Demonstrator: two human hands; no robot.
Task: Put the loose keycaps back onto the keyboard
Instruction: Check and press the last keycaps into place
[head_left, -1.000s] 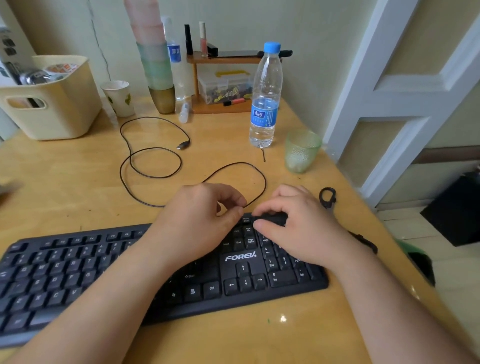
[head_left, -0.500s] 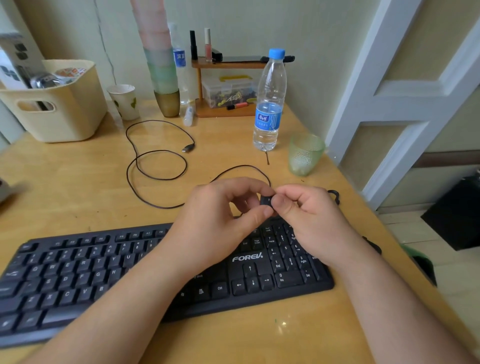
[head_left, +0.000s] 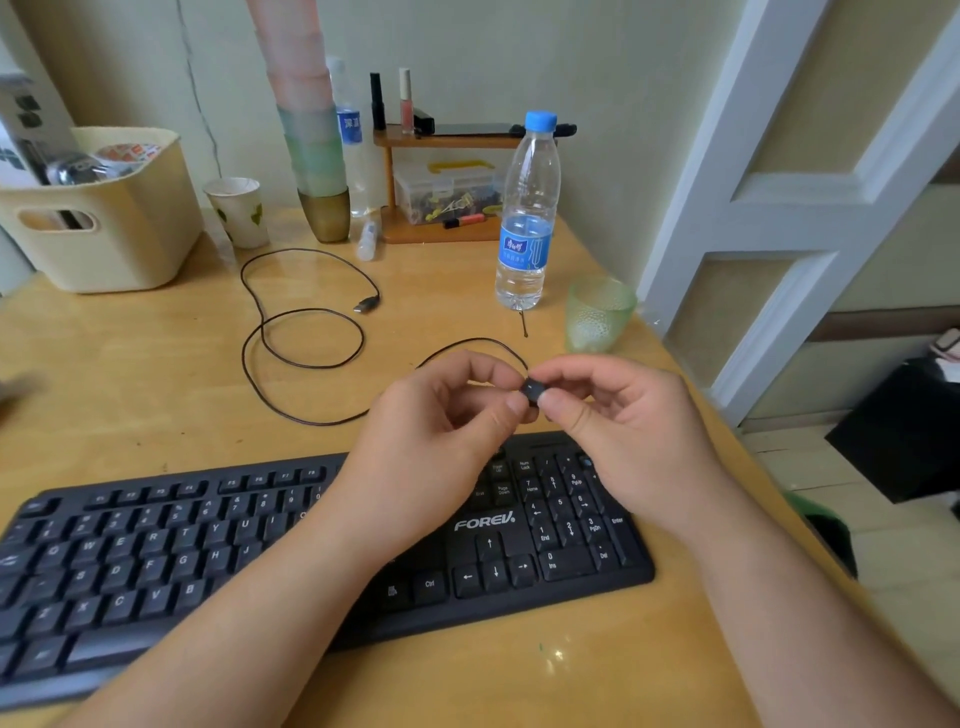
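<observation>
Fingers (head_left: 558, 413) of the right hand (head_left: 623, 415) and the thumb of the left hand (head_left: 431, 441) meet on one small black keycap (head_left: 532, 391), pinching it between them in the air, above the far right part of the black keyboard (head_left: 311, 561). That keyboard lies along the near edge of the wooden desk (head_left: 130, 379). Beyond the hands, a thin black cable (head_left: 304, 332) loops across the desk, with a water bottle (head_left: 525, 218) and a green glass (head_left: 597, 314) farther right.
</observation>
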